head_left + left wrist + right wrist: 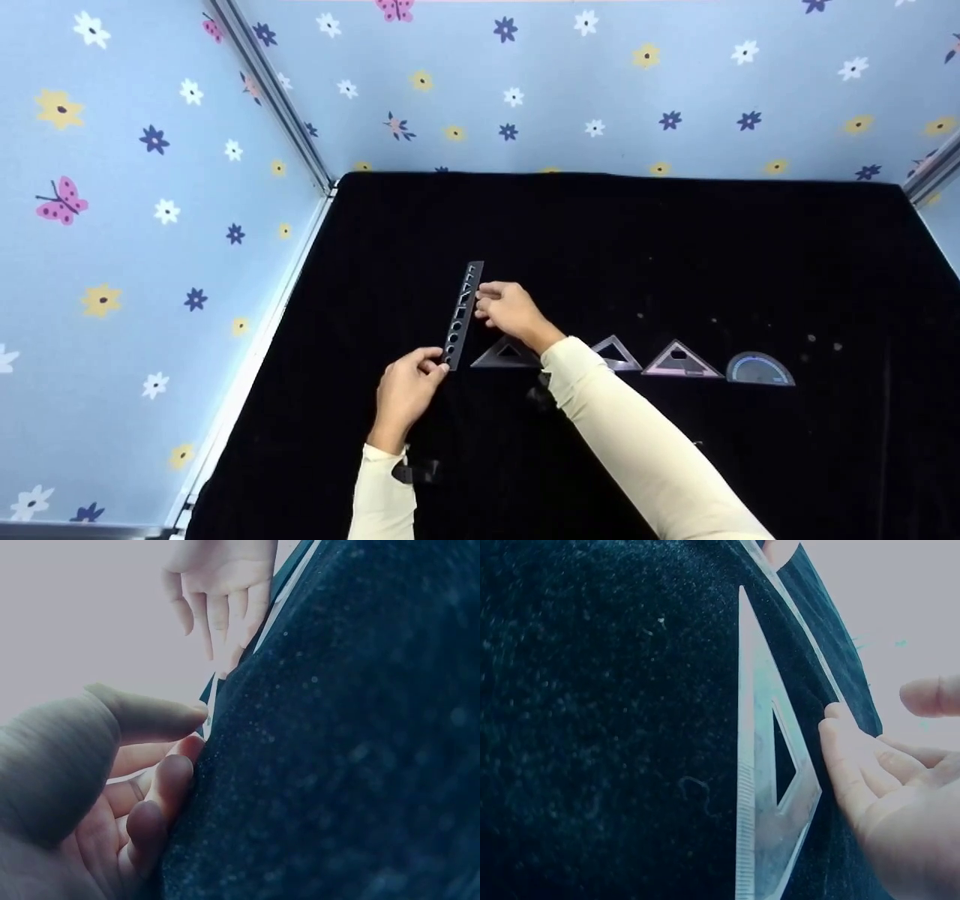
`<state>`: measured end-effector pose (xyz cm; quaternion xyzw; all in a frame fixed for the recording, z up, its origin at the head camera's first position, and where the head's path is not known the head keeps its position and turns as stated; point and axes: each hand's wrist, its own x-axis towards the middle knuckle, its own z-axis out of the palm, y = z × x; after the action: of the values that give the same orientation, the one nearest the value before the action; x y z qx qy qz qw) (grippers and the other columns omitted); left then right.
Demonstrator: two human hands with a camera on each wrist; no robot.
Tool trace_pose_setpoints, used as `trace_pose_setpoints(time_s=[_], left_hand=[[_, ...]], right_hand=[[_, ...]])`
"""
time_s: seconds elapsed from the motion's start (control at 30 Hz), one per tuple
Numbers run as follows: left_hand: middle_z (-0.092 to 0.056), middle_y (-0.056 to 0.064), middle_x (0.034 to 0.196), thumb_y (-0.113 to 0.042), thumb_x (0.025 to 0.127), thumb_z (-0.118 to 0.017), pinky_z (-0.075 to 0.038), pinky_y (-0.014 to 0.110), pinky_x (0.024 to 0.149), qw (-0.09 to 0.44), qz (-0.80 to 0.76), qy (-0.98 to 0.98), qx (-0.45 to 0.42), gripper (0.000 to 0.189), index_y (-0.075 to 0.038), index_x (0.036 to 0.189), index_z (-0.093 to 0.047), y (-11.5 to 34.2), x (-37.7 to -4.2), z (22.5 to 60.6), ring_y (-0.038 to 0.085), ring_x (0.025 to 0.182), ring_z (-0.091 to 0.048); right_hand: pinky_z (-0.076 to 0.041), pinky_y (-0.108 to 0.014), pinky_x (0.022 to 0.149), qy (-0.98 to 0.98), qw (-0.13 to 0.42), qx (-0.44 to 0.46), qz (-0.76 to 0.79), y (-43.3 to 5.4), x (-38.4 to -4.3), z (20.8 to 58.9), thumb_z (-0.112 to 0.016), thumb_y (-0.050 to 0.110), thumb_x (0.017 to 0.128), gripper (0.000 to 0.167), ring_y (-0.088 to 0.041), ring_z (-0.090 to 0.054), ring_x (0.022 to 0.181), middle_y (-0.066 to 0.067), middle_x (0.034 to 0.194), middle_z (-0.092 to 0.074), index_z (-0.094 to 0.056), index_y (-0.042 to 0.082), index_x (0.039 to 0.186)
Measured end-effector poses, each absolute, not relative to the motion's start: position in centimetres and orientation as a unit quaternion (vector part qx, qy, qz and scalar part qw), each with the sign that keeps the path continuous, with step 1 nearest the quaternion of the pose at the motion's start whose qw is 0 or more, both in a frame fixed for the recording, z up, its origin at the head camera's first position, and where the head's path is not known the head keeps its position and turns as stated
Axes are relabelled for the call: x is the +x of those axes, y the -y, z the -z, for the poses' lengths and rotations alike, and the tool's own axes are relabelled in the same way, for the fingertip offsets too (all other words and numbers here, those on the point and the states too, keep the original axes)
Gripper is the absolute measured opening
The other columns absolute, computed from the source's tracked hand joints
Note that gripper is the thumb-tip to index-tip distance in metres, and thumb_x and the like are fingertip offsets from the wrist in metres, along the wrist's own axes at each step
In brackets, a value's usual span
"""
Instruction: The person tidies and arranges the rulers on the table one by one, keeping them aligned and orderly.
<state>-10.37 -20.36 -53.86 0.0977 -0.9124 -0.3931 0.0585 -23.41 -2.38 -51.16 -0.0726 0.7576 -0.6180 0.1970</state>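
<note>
A clear stencil ruler with a row of cut-out shapes lies slanted on the black cloth. My left hand pinches its near end between thumb and index finger; in the left wrist view the ruler's thin edge runs from those fingertips. Higher up, my right hand touches the ruler's right side with extended fingertips, thumb held apart. Just below that hand is a clear set square with a triangular hole, partly hidden by the right wrist in the head view.
Rightward along a row lie a second set square, a third with a pinkish edge and a bluish protractor. Black cloth covers the table. Flower-patterned walls stand at the back and sides.
</note>
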Motion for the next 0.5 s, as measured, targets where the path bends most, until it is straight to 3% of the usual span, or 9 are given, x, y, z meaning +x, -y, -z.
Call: trace_pose_setpoints(time_s=[0.5], left_hand=[[-0.067,-0.014,0.078,-0.027,0.087,-0.074,-0.049,0.038,0.07,0.067,0.397,0.91,0.099,0.023,-0.019,0.109,-0.077,20.6,-10.5,54.2,0.008,0.068,-0.06]], right_hand=[[-0.058,-0.032,0.073,-0.731,0.2,-0.044,0.651,0.9,-23.6,51.1,-0.057,0.007,0.1,0.037,-0.029,-0.071,0.094,-0.022,0.125,-0.065,-0.056,-0.01,0.133]])
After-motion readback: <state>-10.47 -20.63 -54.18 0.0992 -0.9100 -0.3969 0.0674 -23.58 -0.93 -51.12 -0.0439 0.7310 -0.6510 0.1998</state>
